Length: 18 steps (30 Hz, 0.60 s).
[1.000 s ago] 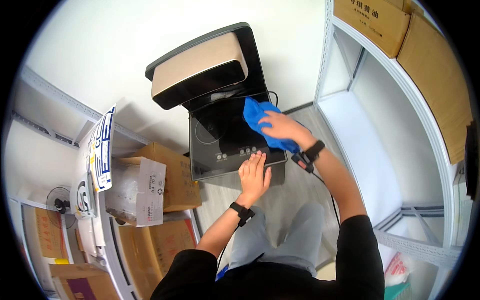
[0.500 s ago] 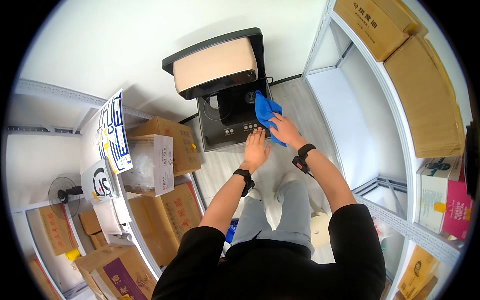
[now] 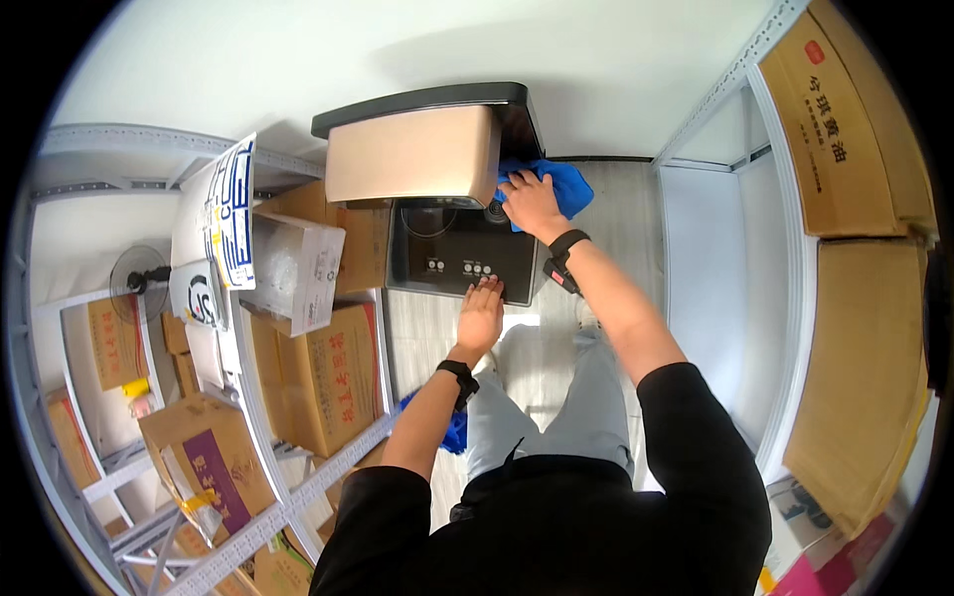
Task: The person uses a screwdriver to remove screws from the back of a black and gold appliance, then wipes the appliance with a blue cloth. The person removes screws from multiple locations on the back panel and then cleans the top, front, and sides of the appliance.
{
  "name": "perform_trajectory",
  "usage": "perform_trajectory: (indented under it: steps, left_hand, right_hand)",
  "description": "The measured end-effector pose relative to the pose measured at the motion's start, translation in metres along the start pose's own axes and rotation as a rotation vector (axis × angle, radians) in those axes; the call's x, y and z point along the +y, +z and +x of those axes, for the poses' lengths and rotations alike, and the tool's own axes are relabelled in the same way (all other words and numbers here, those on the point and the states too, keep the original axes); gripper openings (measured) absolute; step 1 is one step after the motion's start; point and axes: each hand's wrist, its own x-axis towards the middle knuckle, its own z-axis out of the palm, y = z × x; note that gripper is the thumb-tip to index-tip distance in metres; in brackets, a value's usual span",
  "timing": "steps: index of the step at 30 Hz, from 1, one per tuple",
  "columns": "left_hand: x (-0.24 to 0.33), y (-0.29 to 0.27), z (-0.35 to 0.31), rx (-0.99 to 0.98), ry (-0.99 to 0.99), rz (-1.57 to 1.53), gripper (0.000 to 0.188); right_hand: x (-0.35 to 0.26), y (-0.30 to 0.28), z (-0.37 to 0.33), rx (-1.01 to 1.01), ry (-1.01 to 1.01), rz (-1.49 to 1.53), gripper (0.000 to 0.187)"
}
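Note:
In front of me stands a black cooktop (image 3: 447, 238) with round buttons near its front edge. A beige-and-black hood (image 3: 412, 154) overhangs its far part. My right hand (image 3: 532, 206) presses a blue cloth (image 3: 569, 189) against the cooktop's far right side, beside the hood's corner. Part of the cloth hangs past the right edge, and part is hidden under my fingers. My left hand (image 3: 481, 313) lies on the cooktop's front edge near the buttons, fingers stretched out and nothing in them.
On the left, a metal shelf (image 3: 260, 427) holds several cardboard boxes (image 3: 333, 377), a fan (image 3: 139, 281) and a white printed sheet (image 3: 219, 214). Another shelf (image 3: 701, 248) stands at the right, with large boxes (image 3: 845, 368) beyond. A blue bag (image 3: 454, 433) lies by my left leg.
My right hand has carried the cloth from the cooktop's front right corner to its far right side. My left hand stays at the front edge. The view has shifted.

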Motion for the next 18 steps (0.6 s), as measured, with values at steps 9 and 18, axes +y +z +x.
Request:
perform_trajectory:
  steps: [9, 18]
  left_hand:
    - [0.016, -0.002, 0.003, -0.02, -0.204, -0.126, 0.036]
    - [0.011, 0.011, -0.004, -0.001, -0.277, -0.201, 0.043]
  right_hand:
    - [0.022, -0.037, -0.017, -0.206, 0.054, 0.079, 0.032]
    - [-0.02, -0.017, 0.017, -0.276, 0.216, 0.129, 0.046]
